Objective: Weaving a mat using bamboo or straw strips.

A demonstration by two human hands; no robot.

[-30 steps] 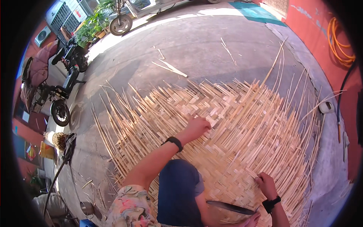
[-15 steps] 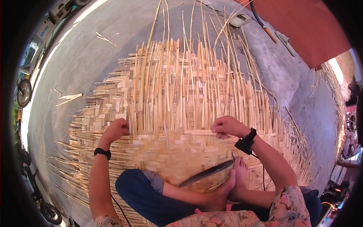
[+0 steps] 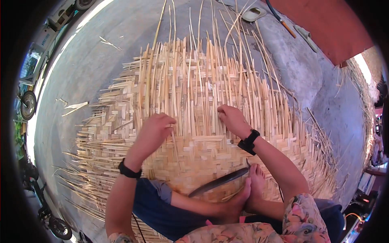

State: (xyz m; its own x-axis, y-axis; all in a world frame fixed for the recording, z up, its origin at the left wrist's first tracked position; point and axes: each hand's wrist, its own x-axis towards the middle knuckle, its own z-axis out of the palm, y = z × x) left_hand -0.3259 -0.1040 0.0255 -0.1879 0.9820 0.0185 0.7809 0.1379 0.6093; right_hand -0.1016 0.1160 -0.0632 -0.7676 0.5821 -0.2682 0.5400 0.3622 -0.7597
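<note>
Head view: large woven bamboo mat [image 3: 202, 150] lies flat on concrete floor [image 3: 101, 65], centre of frame, w/ loose unwoven strips [image 3: 190, 81] fanning to the far side; person sits on its near edge, bare feet [image 3: 247, 190] on the weave. Left hand [image 3: 153, 131] rests on mat at the line where weave ends, fingers curled together over strip ends, pinch or not cannot tell; right hand [image 3: 231, 118] just right of centre, fingertips closed on a strip at same line. Dark long blade [image 3: 219, 182] lies on mat near feet, apart from both hands; black wristbands on both wrists; parked motorbikes [image 3: 28, 105] at far left.
</note>
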